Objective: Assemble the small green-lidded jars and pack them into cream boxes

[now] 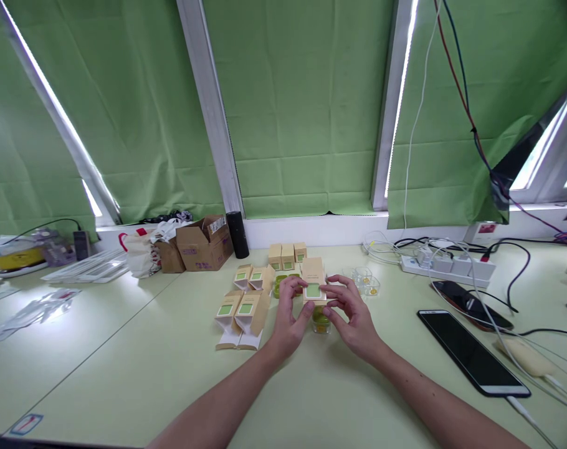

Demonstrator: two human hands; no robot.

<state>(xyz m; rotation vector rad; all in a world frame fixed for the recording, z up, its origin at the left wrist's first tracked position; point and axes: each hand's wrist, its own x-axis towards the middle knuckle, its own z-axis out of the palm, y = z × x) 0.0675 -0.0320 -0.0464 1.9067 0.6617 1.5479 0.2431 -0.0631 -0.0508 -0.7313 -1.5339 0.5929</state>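
A small kraft-paper box (313,271) with a square window and an open flap stands upright between my hands. My left hand (290,315) is closed on its left side. My right hand (351,315) pinches its right side, the thumb near the box's lower edge. Just below the box is a small clear jar (321,323) with something green in it; whether the two touch I cannot tell. To the left lie partly folded boxes (246,308) with open flaps. Green round pieces (280,284) show behind my left hand, partly hidden.
Several closed boxes (287,254) stand at the back. Clear jars (367,284) with yellowish contents sit right of my hands. A cardboard carton (204,243) and a black cylinder (237,235) stand back left. A phone (473,352), cables and a power strip (447,268) lie right.
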